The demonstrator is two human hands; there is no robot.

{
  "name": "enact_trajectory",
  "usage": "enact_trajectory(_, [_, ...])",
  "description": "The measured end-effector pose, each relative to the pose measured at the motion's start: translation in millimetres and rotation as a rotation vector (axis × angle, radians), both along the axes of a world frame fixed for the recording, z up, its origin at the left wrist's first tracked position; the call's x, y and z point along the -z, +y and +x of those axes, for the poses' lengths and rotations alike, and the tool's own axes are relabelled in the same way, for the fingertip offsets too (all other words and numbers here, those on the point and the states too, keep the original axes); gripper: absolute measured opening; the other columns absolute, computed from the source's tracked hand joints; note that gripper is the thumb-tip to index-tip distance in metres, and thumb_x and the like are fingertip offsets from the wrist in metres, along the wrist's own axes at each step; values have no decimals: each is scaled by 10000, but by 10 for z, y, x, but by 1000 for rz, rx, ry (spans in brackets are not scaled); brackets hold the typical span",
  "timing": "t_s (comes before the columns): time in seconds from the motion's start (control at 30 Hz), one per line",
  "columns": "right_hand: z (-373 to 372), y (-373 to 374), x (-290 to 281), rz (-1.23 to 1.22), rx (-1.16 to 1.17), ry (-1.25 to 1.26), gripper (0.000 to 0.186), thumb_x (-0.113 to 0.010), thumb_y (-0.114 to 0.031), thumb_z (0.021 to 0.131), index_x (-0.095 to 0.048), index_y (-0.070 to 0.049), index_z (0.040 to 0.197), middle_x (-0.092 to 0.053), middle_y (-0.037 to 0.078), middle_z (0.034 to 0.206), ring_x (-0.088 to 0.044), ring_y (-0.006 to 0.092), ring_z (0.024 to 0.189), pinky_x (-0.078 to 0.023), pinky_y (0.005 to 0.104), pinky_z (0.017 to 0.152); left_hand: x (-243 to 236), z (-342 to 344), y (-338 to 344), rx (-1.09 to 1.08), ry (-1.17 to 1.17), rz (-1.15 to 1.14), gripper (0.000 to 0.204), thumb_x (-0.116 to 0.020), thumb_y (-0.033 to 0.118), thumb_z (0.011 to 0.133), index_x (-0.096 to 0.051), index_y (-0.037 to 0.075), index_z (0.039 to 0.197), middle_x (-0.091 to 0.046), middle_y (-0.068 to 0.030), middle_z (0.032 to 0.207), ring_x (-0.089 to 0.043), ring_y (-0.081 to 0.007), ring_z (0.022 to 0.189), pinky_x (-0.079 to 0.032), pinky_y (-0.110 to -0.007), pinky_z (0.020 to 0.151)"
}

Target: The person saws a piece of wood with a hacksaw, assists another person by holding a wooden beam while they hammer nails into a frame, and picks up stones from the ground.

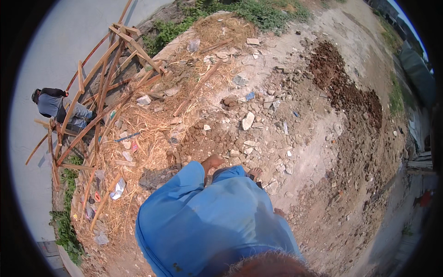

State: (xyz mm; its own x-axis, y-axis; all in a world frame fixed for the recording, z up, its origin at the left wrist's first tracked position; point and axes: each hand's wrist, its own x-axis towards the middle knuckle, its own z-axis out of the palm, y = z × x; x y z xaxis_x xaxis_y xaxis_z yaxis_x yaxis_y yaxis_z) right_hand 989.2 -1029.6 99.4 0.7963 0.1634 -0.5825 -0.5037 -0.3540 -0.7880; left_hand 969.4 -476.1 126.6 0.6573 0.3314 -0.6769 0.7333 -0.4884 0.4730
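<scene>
Loose blue clothing (217, 207) covers most of my body at the lower middle. What looks like my left hand (212, 161) comes out of the cloth's left opening, above stony soil. Its fingers are too indistinct to tell apart, and I see nothing held. A sliver of skin (279, 212) at the right edge of the cloth may be part of my right hand; the rest is hidden. My foot (255, 172) shows its toes, with a dark strap near it. Broken pale stones (248, 121) lie just ahead.
A person (57, 106) stands at the left by a frame of wooden beams (99, 92). Dry straw (143, 120), loose planks (198, 87) and litter cover the left ground. Rubble (290, 83) and a dark reddish soil heap (334, 69) lie to the right. Green plants (272, 14) grow behind.
</scene>
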Motion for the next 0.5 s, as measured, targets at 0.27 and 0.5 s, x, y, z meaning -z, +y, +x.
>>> enact_trajectory(0.27, [1285, -476, -438, -111, -60, 88, 416, -568, -376, 937, -557, 20, 1065, -664, 239, 913, -683, 293, 732, -549, 366, 601, -391, 2253, -454, -2, -237, -205, 487, -624, 489, 864, -693, 65, 1093, -709, -152, 939, -668, -270, 880, -509, -386, 788])
enact_trajectory(0.5, [2912, -1258, 259, -306, -521, -432, 414, -557, -381, 940, -540, -8, 1118, -654, 226, 915, -676, 280, 759, -529, 391, 606, -747, 3333, -566, -36, -514, -191, 434, -637, 432, 869, -693, 73, 1106, -699, -100, 877, -657, -207, 777, -509, -348, 709])
